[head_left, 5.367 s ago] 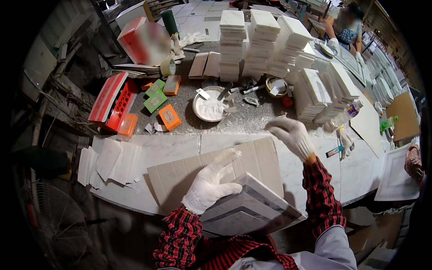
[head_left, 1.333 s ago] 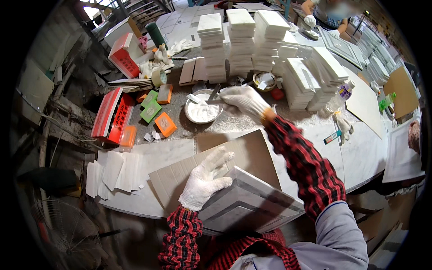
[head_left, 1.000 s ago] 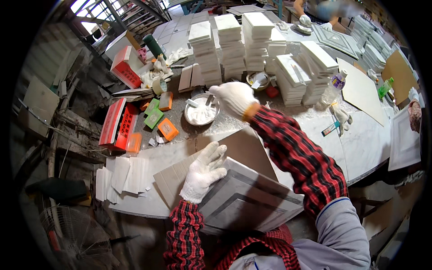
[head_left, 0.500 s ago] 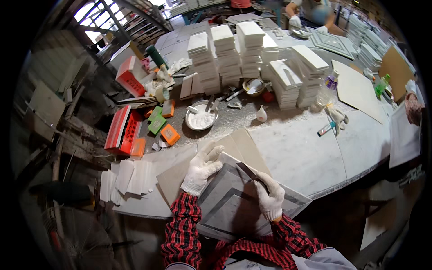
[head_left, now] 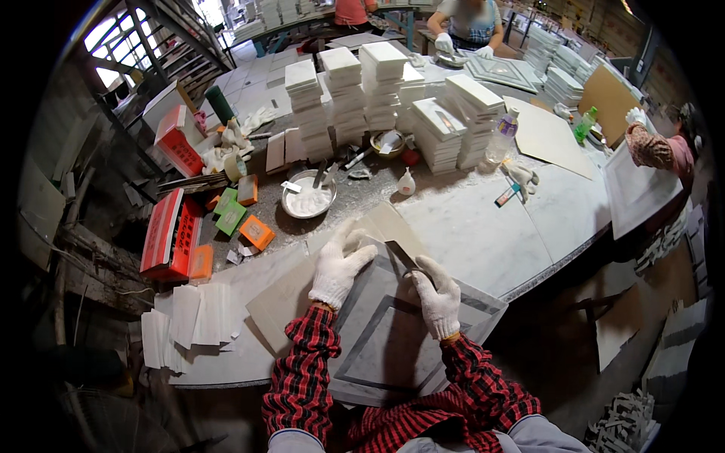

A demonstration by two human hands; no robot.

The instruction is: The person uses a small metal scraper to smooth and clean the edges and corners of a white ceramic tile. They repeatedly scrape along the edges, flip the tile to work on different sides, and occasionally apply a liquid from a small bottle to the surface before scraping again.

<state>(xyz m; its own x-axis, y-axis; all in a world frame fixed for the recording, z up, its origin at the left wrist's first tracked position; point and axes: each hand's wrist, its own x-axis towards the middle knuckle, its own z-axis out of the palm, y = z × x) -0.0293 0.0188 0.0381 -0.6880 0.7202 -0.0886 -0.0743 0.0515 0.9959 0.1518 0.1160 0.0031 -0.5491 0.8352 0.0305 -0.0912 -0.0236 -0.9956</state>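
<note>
My left hand point(head_left: 338, 264), in a white knit glove, grips the far left edge of a square marble panel point(head_left: 374, 343) patterned with grey bands. The panel leans tilted between my body and the worktable. In my gloved right hand point(head_left: 437, 298) is a dark flat blade point(head_left: 402, 255), pinched between thumb and fingers. Its tip lies over the panel's far edge, close to the left fingers; whether it touches the stone I cannot tell. Beneath the panel's far side lie beige boards point(head_left: 283, 298). A metal bowl of white powder point(head_left: 308, 202) stands beyond my left hand.
Tall stacks of white tiles point(head_left: 343, 90) stand at the back. Red cartons point(head_left: 172, 234) and small orange and green boxes point(head_left: 230, 217) sit at left, near loose white strips point(head_left: 198, 313). A squeeze bottle point(head_left: 406, 183) is mid-table. Co-workers point(head_left: 468, 30) work behind and at right.
The view has swung right, so the table's things sit further left and more of a co-worker shows at right. The blade has shifted slightly toward the panel's far edge, still in my right hand.
</note>
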